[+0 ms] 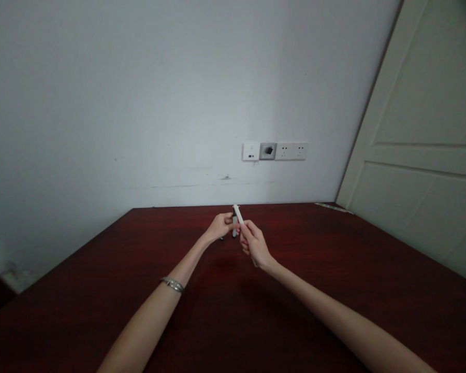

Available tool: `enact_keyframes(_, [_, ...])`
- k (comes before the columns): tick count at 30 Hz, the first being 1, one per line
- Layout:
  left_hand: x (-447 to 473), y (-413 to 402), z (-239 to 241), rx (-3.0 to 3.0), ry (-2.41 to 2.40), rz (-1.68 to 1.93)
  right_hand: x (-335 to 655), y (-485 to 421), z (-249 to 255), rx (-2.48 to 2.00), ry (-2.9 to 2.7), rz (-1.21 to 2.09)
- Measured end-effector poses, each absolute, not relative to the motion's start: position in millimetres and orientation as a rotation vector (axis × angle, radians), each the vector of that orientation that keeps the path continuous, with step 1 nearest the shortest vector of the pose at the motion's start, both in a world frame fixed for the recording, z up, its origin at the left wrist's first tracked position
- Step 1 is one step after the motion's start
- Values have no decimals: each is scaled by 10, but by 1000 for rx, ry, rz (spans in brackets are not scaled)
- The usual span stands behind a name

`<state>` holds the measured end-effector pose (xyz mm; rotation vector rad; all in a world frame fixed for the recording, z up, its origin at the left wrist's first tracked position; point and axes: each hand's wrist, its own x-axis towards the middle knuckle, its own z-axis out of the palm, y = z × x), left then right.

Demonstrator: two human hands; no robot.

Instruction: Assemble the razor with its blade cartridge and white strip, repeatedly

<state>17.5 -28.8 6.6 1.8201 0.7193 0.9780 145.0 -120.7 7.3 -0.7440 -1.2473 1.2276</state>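
One head-worn view, forward and down across the near tabletop (233, 321) toward the wall (159, 103)

Open room runs along the counter (81, 290) outside both forearms, and a wedge between them narrows toward the hands. The left hand (219, 226), the right hand (255, 244), the white stick (238, 213) and a grey-and-black piece (234, 228) block the middle; the wall (159, 103) stops passage beyond the far edge.
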Motion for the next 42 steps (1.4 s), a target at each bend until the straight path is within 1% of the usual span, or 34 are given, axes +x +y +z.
enact_keyframes(4, [189,-307,87,1797,685,981,1451,-1177,137,-730,-1218,1210])
enact_keyframes(11, [171,-292,116,1862,767,1007,1420,-1270,-52,-775,-1239,1275])
enact_keyframes(17, [212,-327,133,1806,675,974,1475,-1233,150,-710,-1198,1211])
enact_keyframes(24, [175,-366,197,1926,690,980,1454,-1302,21,-760,-1298,1282])
enact_keyframes(27, [165,-353,193,1925,701,997,1495,-1295,87,-707,-1347,1233])
enact_keyframes(31, [158,-317,147,1895,728,1030,1697,-1150,355,-662,-1465,1099])
enact_keyframes(35, [140,-307,139,1996,754,1069,1992,-1005,628,-835,-1679,862])
enact_keyframes(38, [129,-302,142,2059,756,1082,2158,-965,765,-1127,-1886,498])
enact_keyframes(42, [129,-276,111,2076,765,1076,2176,-966,865,-1442,-2011,-37])
